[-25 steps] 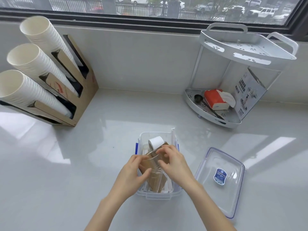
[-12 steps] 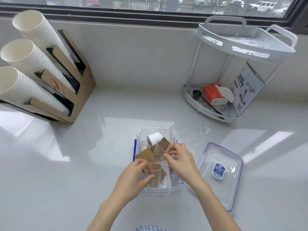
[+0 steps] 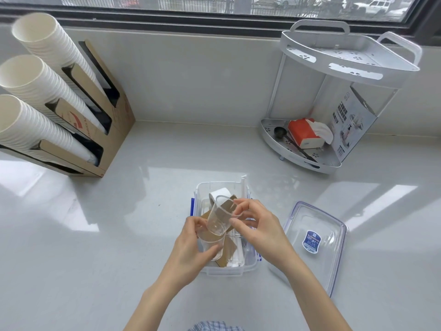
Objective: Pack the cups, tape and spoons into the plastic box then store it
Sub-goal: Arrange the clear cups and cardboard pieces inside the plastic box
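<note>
An open clear plastic box [image 3: 202, 187] with blue clips stands on the white counter in front of me. Inside lie a white tape roll [image 3: 218, 193], brown cardboard pieces [image 3: 228, 250] and white plastic spoons [image 3: 236, 255]. My left hand [image 3: 188, 249] grips a clear plastic cup [image 3: 211, 243] upright above the box. My right hand [image 3: 259, 224] pinches the rim of a second clear cup [image 3: 220, 217], tilted, its base entering the first cup. The box's clear lid [image 3: 315, 242] lies to the right.
A cardboard dispenser [image 3: 95, 120] with three stacks of white paper cups leans at the back left. A white two-tier corner rack [image 3: 334, 91] at the back right holds a red tissue pack, a dark scoop and a printed carton.
The two cups were separated, then my right hand lifted its cup and tilted its base into the cup in my left hand. Both hands rose slightly above the box.
</note>
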Demonstrator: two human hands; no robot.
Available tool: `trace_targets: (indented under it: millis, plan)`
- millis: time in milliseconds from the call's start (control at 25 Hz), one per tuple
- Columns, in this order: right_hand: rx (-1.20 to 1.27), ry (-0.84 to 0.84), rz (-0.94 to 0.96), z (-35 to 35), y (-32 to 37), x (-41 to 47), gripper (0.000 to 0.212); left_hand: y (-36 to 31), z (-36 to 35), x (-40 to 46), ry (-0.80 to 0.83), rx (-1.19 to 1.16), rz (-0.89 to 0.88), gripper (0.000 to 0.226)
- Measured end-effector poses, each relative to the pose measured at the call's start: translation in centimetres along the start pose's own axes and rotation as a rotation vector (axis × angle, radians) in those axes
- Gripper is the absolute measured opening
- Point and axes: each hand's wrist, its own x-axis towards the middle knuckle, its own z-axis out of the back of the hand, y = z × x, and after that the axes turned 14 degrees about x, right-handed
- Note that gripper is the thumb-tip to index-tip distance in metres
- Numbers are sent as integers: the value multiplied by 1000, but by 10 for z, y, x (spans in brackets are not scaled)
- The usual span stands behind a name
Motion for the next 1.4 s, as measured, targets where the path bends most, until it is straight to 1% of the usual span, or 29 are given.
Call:
trace_targets:
  millis: [160,280,320,440,520,600,640,720,800,880,960,1040,1080,1200,1280,1320,1400]
  plan:
    - [-102,74,28,0,1,-3,28,1,2,-1,-19,-38,44,52]
    - [-213,134,64,0,2,-5,22,-1,1,-2,-14,-14,28,63]
    - [-237,156,71,0,2,-5,23,-2,0,-2,-4,-11,27,67]
    - [-231,202,68,-1,-2,-5,39,-3,-2,-1,6,19,41,75]
    - [-243,138,34,-1,-9,-5,40,-2,-2,-2,-7,40,47,74]
    - [-346,59,-37,2,-19,-3,38,-1,-1,-4,-14,62,37,70]
    - [-453,58,-80,2,-25,-2,37,0,-1,-4,-13,75,27,68]
    - [-663,116,-124,1,-34,-2,37,0,0,-5,-13,91,7,63]
    - [-760,154,-116,-5,-39,-2,35,-1,0,-6,-15,95,-4,60]
    - [-802,167,-102,-11,-41,-2,33,-2,0,-6,-16,95,-9,60]
    - [-771,162,-117,-12,-39,-4,33,-1,1,-7,-20,98,-13,60]
    - [-601,106,-148,-7,-31,-5,30,1,2,-7,-28,102,-15,60]
    - [-507,51,-134,-3,-25,-5,27,1,2,-7,-30,103,-13,60]
    - [-356,-174,32,5,-5,-1,22,1,1,-6,-26,100,1,62]
    - [-262,-261,150,3,8,-1,19,-1,0,-5,-16,91,10,65]
    - [-232,-257,202,0,13,-2,18,-1,-1,-5,-10,84,10,65]
    - [-246,-181,277,-7,17,-5,19,-2,-1,-5,1,65,0,58]
